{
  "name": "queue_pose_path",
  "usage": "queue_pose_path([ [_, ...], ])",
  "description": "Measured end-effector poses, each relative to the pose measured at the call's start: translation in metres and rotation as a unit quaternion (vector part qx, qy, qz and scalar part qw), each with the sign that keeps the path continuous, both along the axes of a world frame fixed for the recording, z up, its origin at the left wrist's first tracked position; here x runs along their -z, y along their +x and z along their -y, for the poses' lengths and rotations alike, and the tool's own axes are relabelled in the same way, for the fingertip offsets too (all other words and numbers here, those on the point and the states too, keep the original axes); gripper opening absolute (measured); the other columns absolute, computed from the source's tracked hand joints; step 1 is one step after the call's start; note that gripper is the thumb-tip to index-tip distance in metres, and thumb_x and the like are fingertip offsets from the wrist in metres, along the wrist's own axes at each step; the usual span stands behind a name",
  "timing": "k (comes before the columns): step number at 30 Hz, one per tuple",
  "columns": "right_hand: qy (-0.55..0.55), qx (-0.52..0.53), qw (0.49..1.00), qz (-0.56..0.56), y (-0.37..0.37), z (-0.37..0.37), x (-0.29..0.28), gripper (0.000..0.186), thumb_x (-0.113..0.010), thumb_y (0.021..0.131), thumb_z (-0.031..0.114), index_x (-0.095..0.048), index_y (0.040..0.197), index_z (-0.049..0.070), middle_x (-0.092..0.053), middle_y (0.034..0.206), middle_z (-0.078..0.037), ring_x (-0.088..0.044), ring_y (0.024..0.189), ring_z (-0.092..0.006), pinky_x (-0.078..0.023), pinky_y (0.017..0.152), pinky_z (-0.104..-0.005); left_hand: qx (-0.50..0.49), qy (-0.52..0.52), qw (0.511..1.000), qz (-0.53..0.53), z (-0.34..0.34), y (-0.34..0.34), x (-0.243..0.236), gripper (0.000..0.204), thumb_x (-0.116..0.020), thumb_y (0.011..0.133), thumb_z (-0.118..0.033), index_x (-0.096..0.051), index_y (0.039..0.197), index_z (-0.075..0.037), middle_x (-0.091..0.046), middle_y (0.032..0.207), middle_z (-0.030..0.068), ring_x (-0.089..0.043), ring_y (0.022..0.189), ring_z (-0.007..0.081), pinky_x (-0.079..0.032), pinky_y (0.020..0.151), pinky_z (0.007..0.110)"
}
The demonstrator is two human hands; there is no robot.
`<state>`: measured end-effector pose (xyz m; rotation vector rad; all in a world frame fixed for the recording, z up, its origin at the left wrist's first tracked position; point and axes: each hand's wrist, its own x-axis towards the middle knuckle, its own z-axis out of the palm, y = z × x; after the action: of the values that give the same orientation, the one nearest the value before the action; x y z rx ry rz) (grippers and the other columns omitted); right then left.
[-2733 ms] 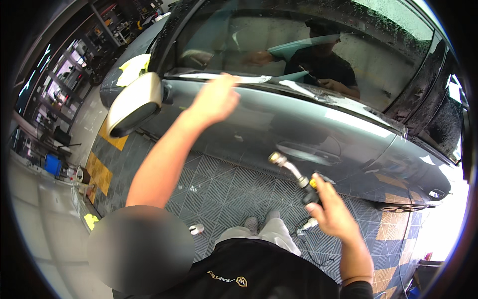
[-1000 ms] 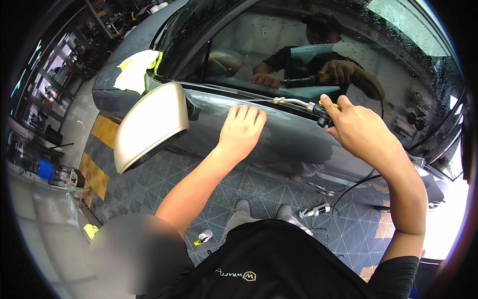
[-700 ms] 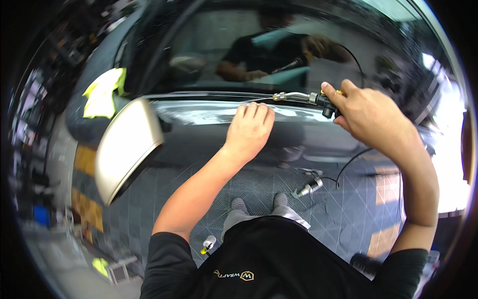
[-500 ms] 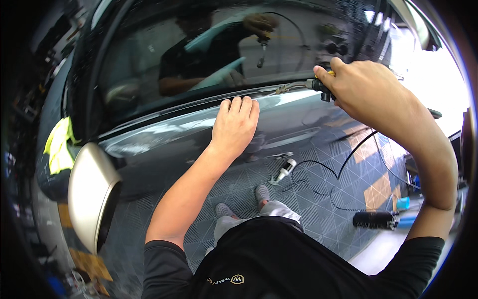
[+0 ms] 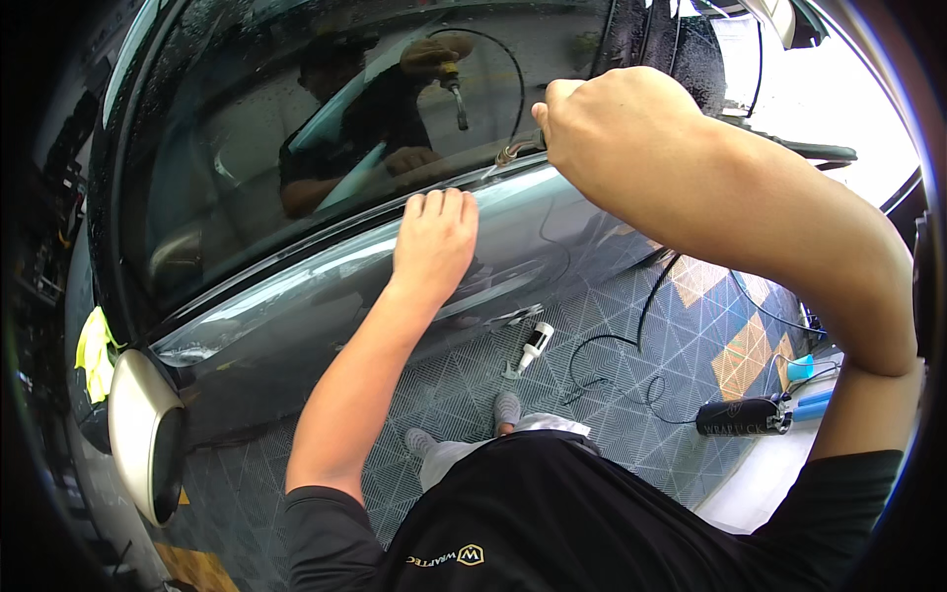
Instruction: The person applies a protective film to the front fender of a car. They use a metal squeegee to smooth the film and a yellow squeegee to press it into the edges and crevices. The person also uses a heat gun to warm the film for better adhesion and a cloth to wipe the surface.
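Observation:
A grey car door [image 5: 528, 212] with a dark, water-specked window [image 5: 237, 168] spans the view in front of me. At the window's lower edge, my left hand [image 5: 434, 242] has its fingers pressed together and curled over the top of the door; their tips are hidden. My right hand [image 5: 621, 123] is closed round a hose-fed nozzle gun, mostly hidden by the hand. The gun's short metal nozzle [image 5: 508, 154] points left along the sill, a little beyond my left fingers. The window reflects the gun and its hose.
At the left stand a beige side mirror [image 5: 138, 424] and a yellow-green cloth [image 5: 96, 355] beside it. On the tiled floor lie a white bottle with a black band [image 5: 537, 345] and a black hose [image 5: 646, 306]. A black cylinder [image 5: 740, 418] and a blue cup [image 5: 801, 367] are at the right.
My right hand has moved left with the nozzle gun, bringing the nozzle slightly closer to my left hand. The view has shifted, so the car and mirror appear farther left.

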<state>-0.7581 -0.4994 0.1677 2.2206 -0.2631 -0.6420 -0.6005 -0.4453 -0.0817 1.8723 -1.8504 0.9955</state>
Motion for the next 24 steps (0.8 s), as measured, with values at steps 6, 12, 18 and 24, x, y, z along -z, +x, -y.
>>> queue_pose_path([
  [6, -0.027, 0.028, 0.999, 0.002, -0.029, 0.039, -0.001, 0.040, -0.063, 0.098, 0.011, -0.061, 0.133, -0.008, -0.066, 0.103, -0.015, -0.074, 0.088, -0.0246, -0.059, 0.067, -0.0328, 0.029, -0.002, 0.998, -0.058, 0.024, -0.031, 0.004, 0.007, -0.063, 0.082, -0.011, -0.063, 0.087, -0.006, -0.058, 0.086, 0.0080, -0.059, 0.086, 0.0252, -0.046, 0.081, 0.039],
  [12, -0.019, 0.032, 0.999, 0.011, -0.054, 0.064, -0.001, 0.034, -0.061, 0.100, 0.011, -0.065, 0.128, -0.007, -0.066, 0.102, -0.015, -0.073, 0.089, -0.0237, -0.059, 0.068, -0.0323, 0.029, -0.012, 0.999, -0.012, 0.064, -0.048, 0.002, 0.010, -0.063, 0.082, -0.011, -0.065, 0.090, -0.006, -0.059, 0.087, 0.0077, -0.059, 0.085, 0.0253, -0.046, 0.081, 0.038],
  [18, -0.009, 0.064, 0.997, 0.050, -0.082, 0.084, -0.009, 0.030, -0.063, 0.096, 0.010, -0.068, 0.121, -0.006, -0.066, 0.101, -0.015, -0.073, 0.089, -0.0258, -0.059, 0.072, -0.0344, 0.054, 0.004, 0.997, -0.048, 0.074, -0.067, 0.007, 0.009, -0.061, 0.081, -0.009, -0.063, 0.089, -0.006, -0.059, 0.089, 0.0081, -0.058, 0.088, 0.0252, -0.046, 0.080, 0.039],
  [24, -0.009, -0.019, 0.984, 0.176, -0.122, 0.126, 0.017, 0.040, -0.068, 0.091, 0.010, -0.064, 0.128, -0.002, -0.066, 0.103, -0.014, -0.073, 0.088, -0.0288, -0.059, 0.075, -0.0397, -0.006, -0.009, 1.000, -0.012, 0.045, -0.047, 0.016, 0.032, -0.062, 0.083, -0.010, -0.067, 0.114, -0.002, -0.064, 0.109, 0.0129, -0.061, 0.103, 0.0286, -0.048, 0.088, 0.042],
])
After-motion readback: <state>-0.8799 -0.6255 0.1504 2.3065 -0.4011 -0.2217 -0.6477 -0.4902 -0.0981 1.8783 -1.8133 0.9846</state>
